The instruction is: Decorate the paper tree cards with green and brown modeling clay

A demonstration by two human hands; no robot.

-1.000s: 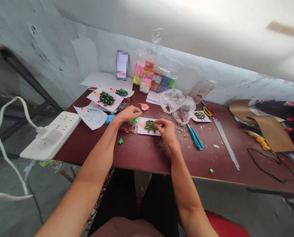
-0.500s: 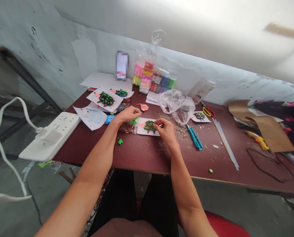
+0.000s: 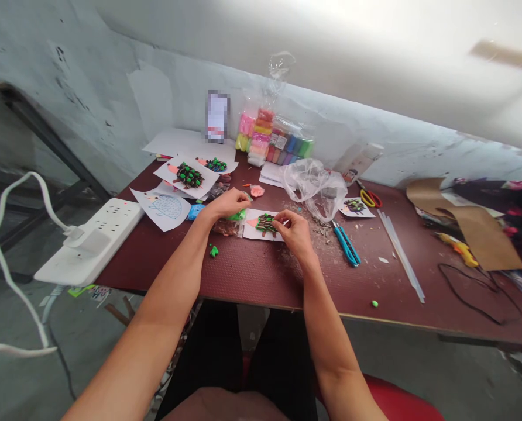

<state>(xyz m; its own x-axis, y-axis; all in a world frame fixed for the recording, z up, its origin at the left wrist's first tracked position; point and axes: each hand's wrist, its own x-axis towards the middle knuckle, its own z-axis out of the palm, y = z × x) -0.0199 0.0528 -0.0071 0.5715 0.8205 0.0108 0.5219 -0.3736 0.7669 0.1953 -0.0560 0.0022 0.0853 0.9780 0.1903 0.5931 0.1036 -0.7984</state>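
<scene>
The left hand (image 3: 226, 204) curls in a narrow grip around a green clay lump (image 3: 237, 215), its fingers nearly closed. Just right of it, a clay hedgehog (image 3: 265, 223) of brown and green strips sits on a paper card (image 3: 256, 234) on the maroon worktop (image 3: 252, 269). The right hand (image 3: 291, 229) pinches narrowly, fingertips touching the hedgehog's right edge.

No wording can be read anywhere in view.

1. Upper middle of the frame: the upright phone or card (image 3: 217, 116) is pixelated, so anything on it is unreadable.
2. Just right of it: the white label on the modelling clay packs (image 3: 281, 141) is too small to read.
3. Upper right of the table: the label on the white bottle (image 3: 351, 175) is too blurred to read.
</scene>
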